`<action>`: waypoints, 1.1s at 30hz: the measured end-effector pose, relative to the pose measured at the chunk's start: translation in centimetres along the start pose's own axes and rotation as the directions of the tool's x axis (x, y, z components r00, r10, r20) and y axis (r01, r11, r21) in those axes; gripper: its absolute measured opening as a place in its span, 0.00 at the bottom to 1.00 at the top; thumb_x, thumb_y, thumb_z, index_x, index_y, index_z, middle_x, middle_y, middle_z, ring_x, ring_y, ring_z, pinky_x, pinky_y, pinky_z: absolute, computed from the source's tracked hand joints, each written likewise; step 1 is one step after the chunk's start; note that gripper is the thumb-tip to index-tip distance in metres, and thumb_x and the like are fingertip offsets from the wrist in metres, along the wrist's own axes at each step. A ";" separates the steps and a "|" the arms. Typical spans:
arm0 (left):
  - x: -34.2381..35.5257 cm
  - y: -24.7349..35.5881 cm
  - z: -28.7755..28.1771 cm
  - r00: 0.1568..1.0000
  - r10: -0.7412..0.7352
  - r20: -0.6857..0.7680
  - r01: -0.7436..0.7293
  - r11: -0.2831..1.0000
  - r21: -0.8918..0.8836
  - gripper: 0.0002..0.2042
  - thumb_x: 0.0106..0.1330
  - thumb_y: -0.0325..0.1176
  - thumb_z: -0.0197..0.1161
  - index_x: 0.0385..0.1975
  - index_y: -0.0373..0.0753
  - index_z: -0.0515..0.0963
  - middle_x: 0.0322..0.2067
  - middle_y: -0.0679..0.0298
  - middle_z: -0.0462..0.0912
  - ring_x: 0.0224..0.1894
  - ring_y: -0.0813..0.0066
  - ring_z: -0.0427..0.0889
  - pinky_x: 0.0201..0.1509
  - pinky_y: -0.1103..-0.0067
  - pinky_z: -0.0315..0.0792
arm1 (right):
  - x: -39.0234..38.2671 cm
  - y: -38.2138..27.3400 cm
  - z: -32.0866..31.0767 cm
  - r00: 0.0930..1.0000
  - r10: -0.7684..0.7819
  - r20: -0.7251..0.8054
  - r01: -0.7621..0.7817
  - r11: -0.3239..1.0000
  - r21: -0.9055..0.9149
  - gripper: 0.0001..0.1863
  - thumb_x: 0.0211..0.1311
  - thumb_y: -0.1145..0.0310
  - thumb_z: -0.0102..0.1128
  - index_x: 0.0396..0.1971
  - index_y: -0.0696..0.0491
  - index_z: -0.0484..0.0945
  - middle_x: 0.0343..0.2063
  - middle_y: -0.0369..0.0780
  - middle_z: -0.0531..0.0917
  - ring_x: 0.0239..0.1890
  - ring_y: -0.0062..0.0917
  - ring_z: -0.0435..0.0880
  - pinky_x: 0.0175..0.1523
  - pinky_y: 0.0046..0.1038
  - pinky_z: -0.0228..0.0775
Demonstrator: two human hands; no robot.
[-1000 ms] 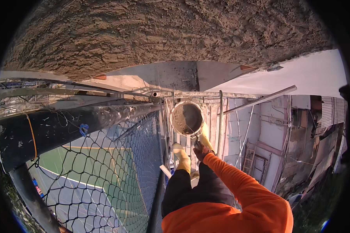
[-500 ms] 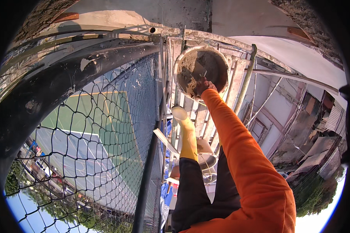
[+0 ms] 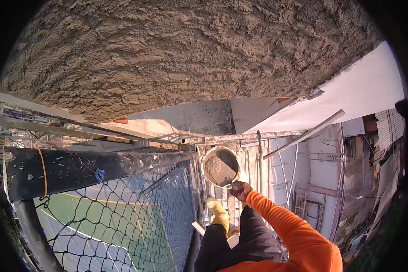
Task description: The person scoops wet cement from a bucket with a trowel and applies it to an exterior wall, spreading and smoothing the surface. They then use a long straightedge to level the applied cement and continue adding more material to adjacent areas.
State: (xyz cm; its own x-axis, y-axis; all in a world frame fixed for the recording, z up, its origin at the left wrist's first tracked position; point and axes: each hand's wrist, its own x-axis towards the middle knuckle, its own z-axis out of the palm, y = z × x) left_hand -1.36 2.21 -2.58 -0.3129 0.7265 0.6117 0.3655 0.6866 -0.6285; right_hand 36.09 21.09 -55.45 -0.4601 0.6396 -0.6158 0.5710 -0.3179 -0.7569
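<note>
Nearby, 1 orange sleeve (image 3: 297, 226) comes up from the lower right beside dark trousers (image 3: 256, 231) and ends at the right hand (image 3: 242, 191). Its fingers are curled together around the handle of a trowel (image 3: 234, 185), whose blade is hard to make out at the bucket's near rim. As for the left hand, I cannot tell how its fingers stand. 2 yellow boots (image 3: 219, 214) show on pale slats (image 3: 252, 170), 1 of them partly hidden. Just ahead of the right hand, the round bucket (image 3: 203, 172) holds grey-brown mortar (image 3: 216, 169), partly in shadow. Rough, ridged plaster (image 3: 190, 54) fills the upper part of the view. On the left, a thick black pipe (image 3: 77, 172) with an orange tie runs above a mesh fence (image 3: 179, 195). Well beyond the wire lies a green and blue court (image 3: 120, 215); far off to the right are pale walls (image 3: 323, 167) and a corrugated sheet (image 3: 389, 129)
</note>
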 end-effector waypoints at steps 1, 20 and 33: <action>0.6 0.0 -0.9 0.998 -0.032 -0.050 0.029 0.998 -0.061 0.29 0.67 0.60 0.61 0.45 0.33 0.79 0.33 0.50 0.81 0.33 0.50 0.81 0.36 0.64 0.76 | -2.4 -4.6 -0.8 1.000 0.004 -0.010 -0.004 0.998 -0.070 0.21 0.65 0.61 0.59 0.55 0.53 0.75 0.24 0.37 0.77 0.28 0.26 0.78 0.39 0.28 0.75; 0.2 -5.2 -4.1 0.962 -0.132 0.241 0.183 0.962 -0.201 0.33 0.62 0.55 0.59 0.62 0.38 0.72 0.51 0.31 0.76 0.42 0.46 0.85 0.42 0.62 0.79 | -25.8 -79.7 -25.5 -0.774 -0.244 -0.584 0.546 0.210 -0.811 0.25 0.70 0.65 0.57 0.62 0.54 0.61 0.37 0.49 0.80 0.35 0.42 0.82 0.43 0.37 0.76; 1.3 -4.1 -4.8 0.954 -0.218 0.206 0.265 0.935 -0.238 0.33 0.64 0.58 0.61 0.58 0.35 0.74 0.39 0.43 0.79 0.36 0.52 0.81 0.41 0.60 0.75 | -10.8 -40.1 2.3 0.706 -0.705 -0.065 0.655 0.686 -0.317 0.29 0.64 0.53 0.64 0.55 0.54 0.64 0.31 0.53 0.81 0.37 0.50 0.84 0.41 0.41 0.74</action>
State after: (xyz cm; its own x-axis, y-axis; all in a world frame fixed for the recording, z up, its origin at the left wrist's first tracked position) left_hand 0.96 0.19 3.15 -0.5585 0.5492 0.6217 0.4672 0.8275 -0.3113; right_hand 16.58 25.27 -18.98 -0.6836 0.7211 0.1126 0.3055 0.4229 -0.8531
